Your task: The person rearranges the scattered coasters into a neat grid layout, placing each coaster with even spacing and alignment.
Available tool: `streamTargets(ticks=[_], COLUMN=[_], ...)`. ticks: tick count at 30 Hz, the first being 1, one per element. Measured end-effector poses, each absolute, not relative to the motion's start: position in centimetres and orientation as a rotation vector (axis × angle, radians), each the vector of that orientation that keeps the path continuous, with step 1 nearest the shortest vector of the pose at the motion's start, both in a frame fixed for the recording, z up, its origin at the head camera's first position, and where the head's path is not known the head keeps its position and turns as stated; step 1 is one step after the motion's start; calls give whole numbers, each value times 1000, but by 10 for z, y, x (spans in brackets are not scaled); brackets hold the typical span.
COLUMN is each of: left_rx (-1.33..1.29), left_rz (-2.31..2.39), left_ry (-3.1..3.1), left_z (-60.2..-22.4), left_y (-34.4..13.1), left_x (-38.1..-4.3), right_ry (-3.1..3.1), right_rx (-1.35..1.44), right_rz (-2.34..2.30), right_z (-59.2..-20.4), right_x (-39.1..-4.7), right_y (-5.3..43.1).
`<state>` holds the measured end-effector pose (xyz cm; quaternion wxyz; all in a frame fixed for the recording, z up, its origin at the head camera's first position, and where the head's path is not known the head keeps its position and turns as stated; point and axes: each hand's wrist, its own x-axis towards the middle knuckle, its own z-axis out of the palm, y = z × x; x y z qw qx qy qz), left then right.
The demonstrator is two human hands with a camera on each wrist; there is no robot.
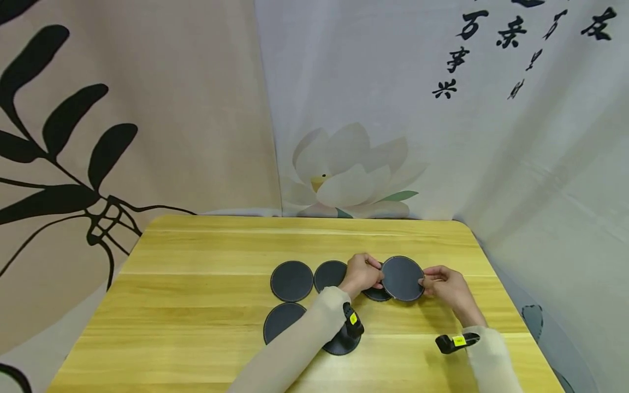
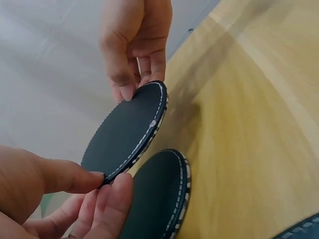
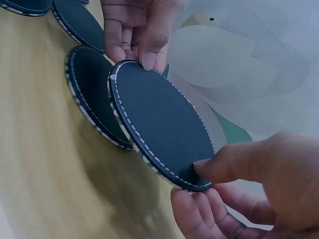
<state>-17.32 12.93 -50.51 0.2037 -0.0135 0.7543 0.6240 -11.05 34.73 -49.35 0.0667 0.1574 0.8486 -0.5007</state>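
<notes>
A round black coaster [image 1: 403,278] with white stitching round its rim is held up off the table between both hands. My left hand [image 1: 364,272] pinches its left edge between thumb and fingers. On the opposite edge, my right hand [image 1: 444,287] pinches it the same way, thumb on the dark face, as the right wrist view shows. Just beneath and to the left lies another coaster [image 3: 92,94], partly hidden by the raised one. Its patterned side edge shows in the left wrist view, where the raised coaster [image 2: 127,129] is tilted.
More black coasters lie on the wooden table [image 1: 206,305]: one at the back left [image 1: 292,281], one beside it [image 1: 328,274], one at the front left [image 1: 282,321] and one under the left forearm [image 1: 342,343]. Printed curtains [image 1: 196,109] hang behind the table.
</notes>
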Motion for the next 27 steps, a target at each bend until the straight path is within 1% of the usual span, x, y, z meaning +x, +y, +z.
streamTargets(ticks=[8,20,27], left_rx=[53,64,126], left_rz=[1741,1714,1689], left_ry=[2138,2170,2228], left_z=[-508,-507,-512], left_y=[117,98,91], left_x=[-158,-138,-125], right_ry=[2552,2543,2494], right_rx=[447,421,492], right_rz=[-1508,-1487,-1537], right_z=[-492,-497,-504], right_x=[-99,-85,-75], right_y=[338,325,317])
